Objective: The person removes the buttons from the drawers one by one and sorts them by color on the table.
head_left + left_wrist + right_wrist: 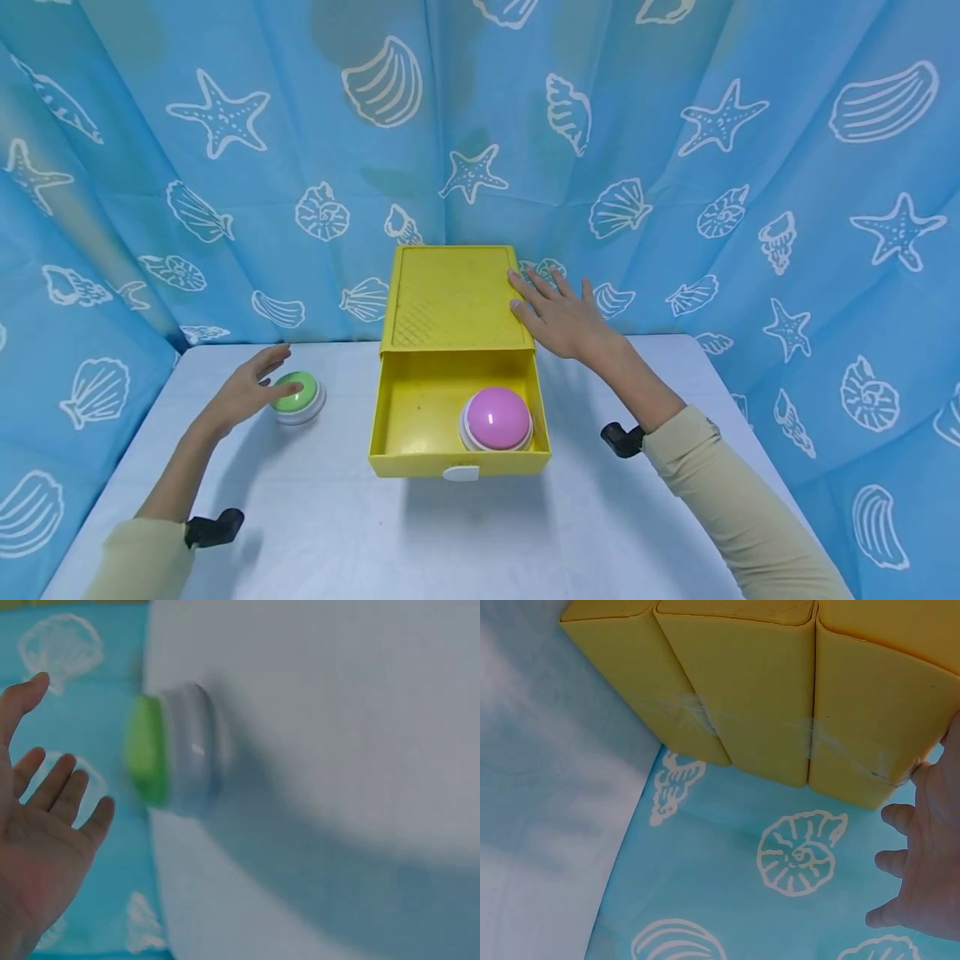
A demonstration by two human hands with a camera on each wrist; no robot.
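Green dome (296,402), white base (309,411); yellow drawer box (453,296); both hands (567,323) spread, holding nothing.

"How does the left hand (243,393) look?"
"Fingers (267,359) loosely bent, thumb (24,701) apart, palm (45,862) showing in its wrist view."
"And the right hand (564,318)?"
"Farther forward, its back turned up, fingers (542,284) spread."
"The arms?"
"Left arm (176,475) and right arm (727,487) both reach forward, slanting inward, sleeves (146,557) ending short of the wrists (618,364)."
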